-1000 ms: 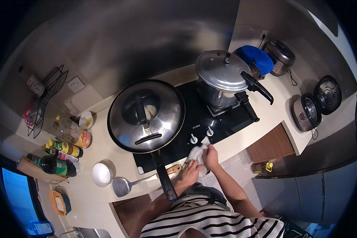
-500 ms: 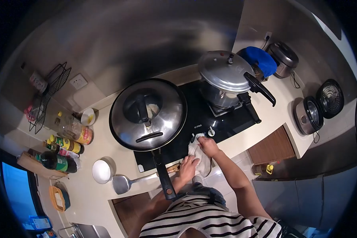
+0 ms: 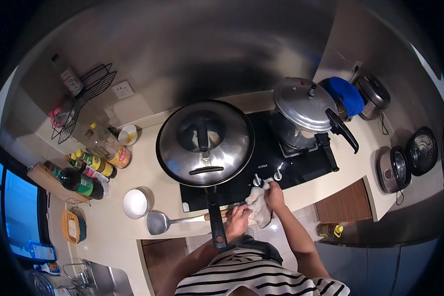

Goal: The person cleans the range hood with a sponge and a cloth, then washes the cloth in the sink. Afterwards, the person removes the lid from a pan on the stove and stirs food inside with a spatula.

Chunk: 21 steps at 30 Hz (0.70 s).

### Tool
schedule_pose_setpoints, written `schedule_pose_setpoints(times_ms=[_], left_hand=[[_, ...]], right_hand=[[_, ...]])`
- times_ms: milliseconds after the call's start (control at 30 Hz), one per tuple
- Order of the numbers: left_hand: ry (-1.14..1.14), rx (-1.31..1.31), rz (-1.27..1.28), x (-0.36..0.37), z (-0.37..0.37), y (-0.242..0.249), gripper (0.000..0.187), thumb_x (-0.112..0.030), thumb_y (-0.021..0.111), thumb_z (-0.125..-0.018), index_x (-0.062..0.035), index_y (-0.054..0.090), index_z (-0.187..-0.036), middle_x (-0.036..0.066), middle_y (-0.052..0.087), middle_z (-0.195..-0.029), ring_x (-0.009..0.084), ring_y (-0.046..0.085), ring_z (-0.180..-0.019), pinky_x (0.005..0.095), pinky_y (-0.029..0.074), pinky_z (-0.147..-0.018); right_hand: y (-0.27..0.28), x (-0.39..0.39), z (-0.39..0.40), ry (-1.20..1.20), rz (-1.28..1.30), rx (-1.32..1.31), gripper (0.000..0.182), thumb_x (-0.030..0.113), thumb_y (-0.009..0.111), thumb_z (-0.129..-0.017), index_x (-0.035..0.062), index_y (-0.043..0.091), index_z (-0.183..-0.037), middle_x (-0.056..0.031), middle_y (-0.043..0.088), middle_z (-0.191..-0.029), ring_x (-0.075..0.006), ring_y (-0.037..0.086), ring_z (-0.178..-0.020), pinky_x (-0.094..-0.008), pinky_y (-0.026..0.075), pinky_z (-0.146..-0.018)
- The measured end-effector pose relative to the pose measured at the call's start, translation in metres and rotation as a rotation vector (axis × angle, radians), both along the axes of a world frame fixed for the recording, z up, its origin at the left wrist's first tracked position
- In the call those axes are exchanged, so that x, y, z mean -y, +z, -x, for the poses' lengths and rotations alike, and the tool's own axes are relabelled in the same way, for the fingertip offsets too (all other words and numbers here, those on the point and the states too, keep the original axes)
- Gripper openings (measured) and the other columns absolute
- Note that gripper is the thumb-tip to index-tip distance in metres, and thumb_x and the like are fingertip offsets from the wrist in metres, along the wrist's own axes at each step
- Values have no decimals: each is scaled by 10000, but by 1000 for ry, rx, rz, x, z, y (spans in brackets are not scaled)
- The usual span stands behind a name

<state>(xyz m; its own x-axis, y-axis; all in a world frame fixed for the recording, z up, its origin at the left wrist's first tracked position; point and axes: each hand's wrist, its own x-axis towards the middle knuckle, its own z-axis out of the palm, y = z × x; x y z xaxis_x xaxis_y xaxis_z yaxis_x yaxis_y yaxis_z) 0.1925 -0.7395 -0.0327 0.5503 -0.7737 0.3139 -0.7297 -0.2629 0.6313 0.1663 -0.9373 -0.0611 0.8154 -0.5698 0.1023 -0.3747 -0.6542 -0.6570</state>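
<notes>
A pale cloth (image 3: 259, 206) hangs between my two hands at the front edge of the black stove (image 3: 291, 172). My right hand (image 3: 275, 196) grips its upper right part, just below the stove knobs (image 3: 267, 177). My left hand (image 3: 238, 220) has its fingers bent against the cloth's left side, near the wooden handle end of the spatula (image 3: 177, 221). Left of the knobs, a large wok with a domed steel lid (image 3: 232, 153) sits on the stove, its black handle pointing towards me. A pressure cooker (image 3: 301, 111) stands on the right burner.
A white bowl (image 3: 136, 203) is on the counter to the left, with bottles (image 3: 84, 183) behind it. A small bowl (image 3: 128, 134) stands by the wall. On the right are an open-lidded cooker (image 3: 392, 170), a blue cloth (image 3: 348, 94) and another cooker (image 3: 374, 96).
The whole view has shifted, with the stove and counter lying further right in the picture. A second knob now shows above the cloth, which is more bunched between my hands.
</notes>
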Motion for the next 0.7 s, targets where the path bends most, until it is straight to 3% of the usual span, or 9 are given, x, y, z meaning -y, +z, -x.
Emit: schedule_pose_setpoints(times_ms=[100,167,233,400,533,700], left_hand=[[81,43,137,-39,4,-17,302,0,540,-631,-65,574,-924,114,526,-954,272,486,-914,361,415,-754],[488,-1117,128,-72,19,-8,263,-15,565,-617,-64,579,-875,107,540,-932,263,491,-892,359,394,-751],[171,-138,-106,-115,7,5,224,-26,583,-604,-68,572,-824,90,543,-915,253,491,-886,378,369,-768],[496,47,-24,-157,10,11,212,-20,571,-606,-87,568,-807,81,533,-897,254,491,-887,399,356,-782],[520,46,-14,-156,1,5,203,-16,568,-606,-91,578,-794,80,530,-909,258,491,-889,390,359,-779],[463,-51,66,-134,1,5,184,-41,563,-620,-84,593,-796,79,548,-888,255,494,-885,371,357,-786]], right_hand=[[4,0,27,-123,-14,-5,199,-1,488,-695,-9,488,-895,-218,532,-830,-387,522,-782,-418,428,-679],[-4,4,44,-108,-7,98,189,7,499,-712,-8,482,-900,-205,531,-815,-372,530,-775,-397,429,-671],[-8,4,56,-98,-81,144,196,5,502,-712,-8,485,-907,-195,525,-797,-355,536,-752,-383,430,-663],[-3,-4,55,-119,-70,149,218,-3,506,-700,-2,483,-917,-182,519,-785,-339,535,-721,-374,433,-641],[-4,-4,48,-160,-68,34,231,4,510,-694,11,486,-924,-182,526,-803,-339,536,-723,-381,434,-631],[-13,1,49,-117,-21,87,206,29,515,-713,21,492,-918,-185,534,-811,-342,540,-745,-386,435,-644]])
